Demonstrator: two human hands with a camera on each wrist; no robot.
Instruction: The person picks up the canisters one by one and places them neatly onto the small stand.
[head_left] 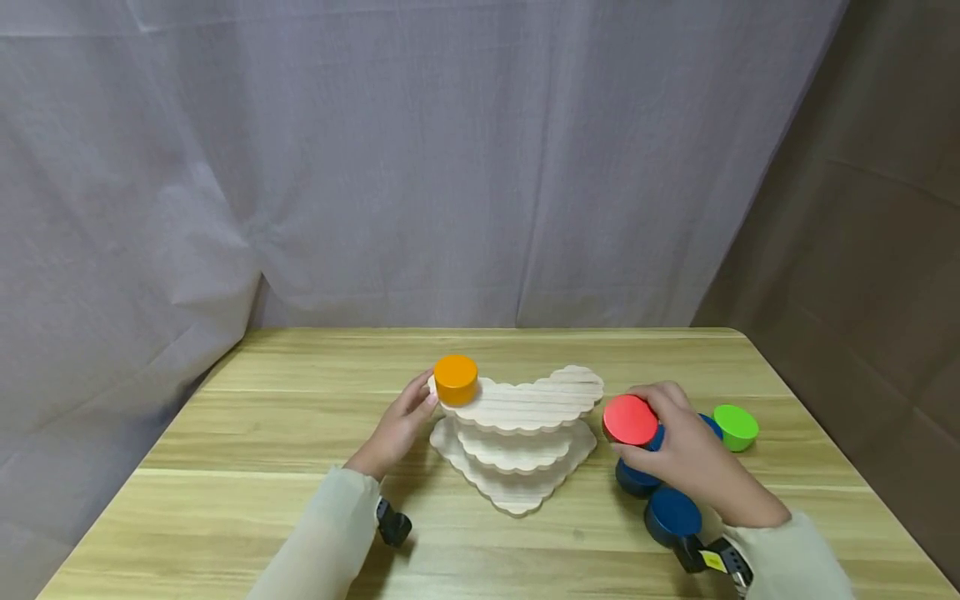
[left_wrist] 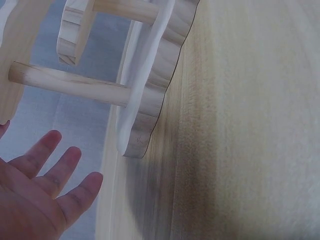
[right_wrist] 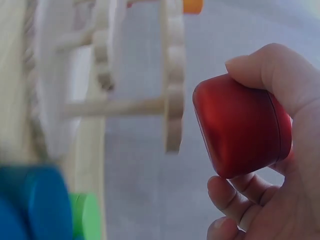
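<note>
A tiered wooden stand [head_left: 517,502] with scalloped boards stands on the table, its boards joined by round dowels [left_wrist: 70,82]. On the left end of its top board [head_left: 536,404] sits an orange round tin [head_left: 455,380]. My left hand [head_left: 401,425] is at that end beside the tin; in the left wrist view several of its fingers [left_wrist: 65,162] spread loosely, and one fingertip meets the board's edge. To the right of the stand, my right hand [head_left: 686,446] grips a red round tin [right_wrist: 240,127] between thumb and fingers, held up off the table.
Several dark blue tins [head_left: 672,517] stand on the table [head_left: 187,492] below and around my right hand. A bright green tin [head_left: 735,427] is beyond them at the right. Grey cloth [head_left: 390,167] hangs behind the table, and brown cloth [head_left: 862,250] hangs along its right side.
</note>
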